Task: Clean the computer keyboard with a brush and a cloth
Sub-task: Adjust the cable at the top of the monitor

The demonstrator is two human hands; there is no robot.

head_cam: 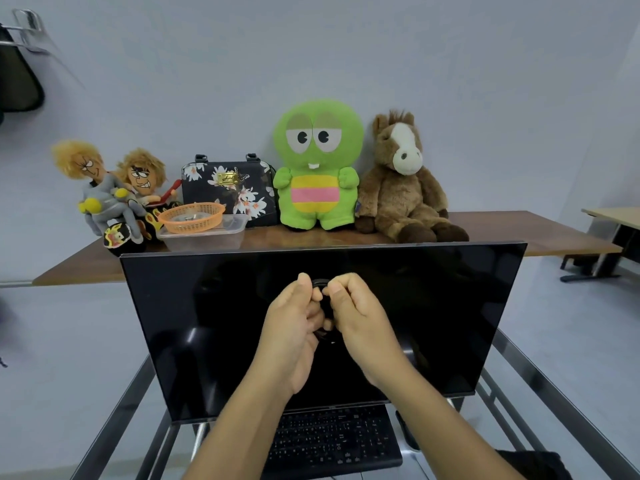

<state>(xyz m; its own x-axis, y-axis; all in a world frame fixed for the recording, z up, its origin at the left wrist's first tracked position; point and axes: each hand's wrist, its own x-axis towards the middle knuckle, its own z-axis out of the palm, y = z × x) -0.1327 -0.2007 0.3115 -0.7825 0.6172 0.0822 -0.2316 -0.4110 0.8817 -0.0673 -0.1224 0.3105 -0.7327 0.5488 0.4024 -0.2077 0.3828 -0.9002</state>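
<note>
Keyboard (332,441) lies below monitor (322,327); toys (318,164) behind.

One head-worn view looks forward and slightly down from close behind the black monitor (322,327), whose screen fills the middle. The keyboard (332,441) lies below the monitor at the frame's bottom; the wooden table (519,233) stands beyond it, against the wall.

- Left hand (298,327) and right hand (360,323) meet before the dark monitor (207,323), both pinching a small black object (320,284), too dark to identify.
- Black keyboard (332,441) lies near, under the forearms.
- Plush toys line the far wooden table (519,233).
</note>
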